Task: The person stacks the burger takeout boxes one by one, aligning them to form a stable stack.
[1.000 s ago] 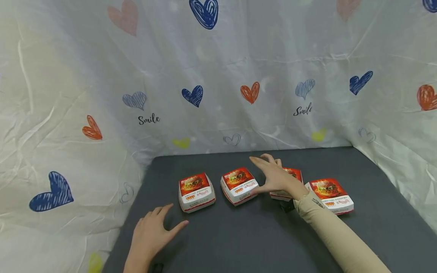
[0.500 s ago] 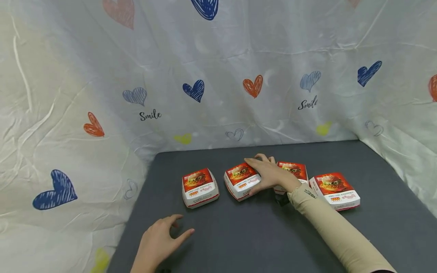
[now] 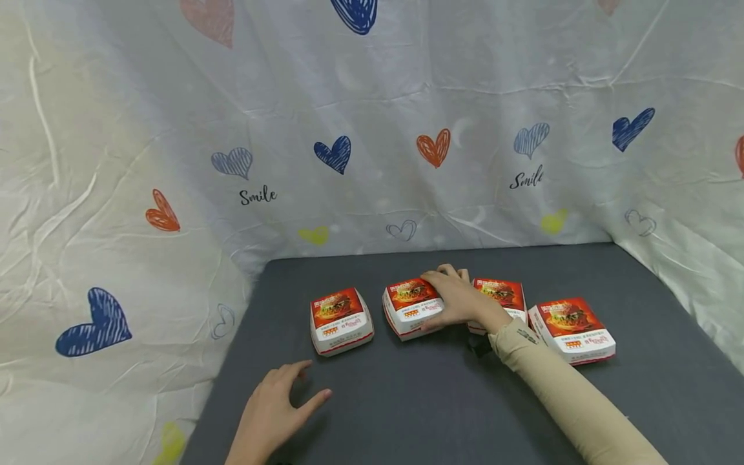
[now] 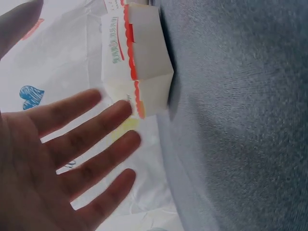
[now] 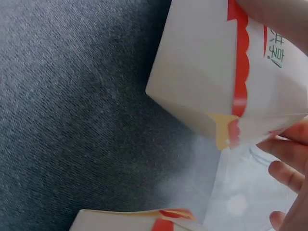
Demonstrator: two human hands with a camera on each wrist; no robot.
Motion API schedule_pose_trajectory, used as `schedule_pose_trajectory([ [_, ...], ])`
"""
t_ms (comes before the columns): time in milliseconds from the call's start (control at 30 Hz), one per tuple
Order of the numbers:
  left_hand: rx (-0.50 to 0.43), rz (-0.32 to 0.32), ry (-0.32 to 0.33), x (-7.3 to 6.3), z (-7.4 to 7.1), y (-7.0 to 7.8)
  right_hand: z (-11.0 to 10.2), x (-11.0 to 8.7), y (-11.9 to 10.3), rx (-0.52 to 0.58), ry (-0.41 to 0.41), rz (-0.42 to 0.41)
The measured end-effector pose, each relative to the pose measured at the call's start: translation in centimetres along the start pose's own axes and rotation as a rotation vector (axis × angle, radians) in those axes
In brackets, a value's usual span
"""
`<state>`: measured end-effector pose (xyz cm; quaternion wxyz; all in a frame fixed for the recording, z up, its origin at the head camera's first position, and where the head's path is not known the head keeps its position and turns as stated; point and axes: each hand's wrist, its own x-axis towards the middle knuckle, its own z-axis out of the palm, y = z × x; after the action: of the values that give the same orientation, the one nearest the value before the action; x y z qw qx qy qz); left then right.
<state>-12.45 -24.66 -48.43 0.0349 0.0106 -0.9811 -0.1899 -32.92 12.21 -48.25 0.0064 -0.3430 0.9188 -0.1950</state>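
Right hand (image 3: 456,298): You pinch a burger box (image 3: 409,307), with your thumb (image 3: 434,321) on the near side and your fingers (image 3: 447,271) round the far side.
Burger box: It is second from the left, near the middle of the table (image 3: 407,400). I cannot tell if its bottom is up off the table.
Good hold: The box looks like thin card, so squeeze softly or the sides may bend. Press the same on both sides so the top stays flat.
Mind the bump: The third box (image 3: 501,294) is just to the right, partly hidden by your arm. A wide swing could knock it.
Left hand (image 3: 273,407): Your fingers are spread and hold nothing. It is on the near side of the leftmost box (image 3: 341,321), apart from it.
Far right: One more box (image 3: 572,329) sits just beside the third one.
Table: It is dark grey and looks flat. The top looks like cloth, so boxes may drag a bit.
Room: A pale, creased cloth (image 3: 372,97) hangs at the far side, left and right, with hearts (image 3: 433,148) and the word "Smile".
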Motion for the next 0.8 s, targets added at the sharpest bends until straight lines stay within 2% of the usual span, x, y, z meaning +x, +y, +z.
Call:
schedule_pose_trajectory([
  [233,-0.116,-0.023,0.008,1.1,0.3,-0.9,0.3,-0.6,-0.5,-0.023,0.07,0.034],
  [500,-0.206,-0.027,0.075,4.4,1.4,-1.7,-0.9,-1.8,-2.4,-0.042,0.194,0.009],
  [633,-0.266,-0.057,0.038,6.1,2.0,-2.2,-1.0,-3.0,-3.5,-0.061,0.26,-0.018],
  [800,-0.288,-0.046,-0.026,8.8,2.4,-3.0,-1.4,-4.5,-4.7,-0.103,0.34,-0.047],
])
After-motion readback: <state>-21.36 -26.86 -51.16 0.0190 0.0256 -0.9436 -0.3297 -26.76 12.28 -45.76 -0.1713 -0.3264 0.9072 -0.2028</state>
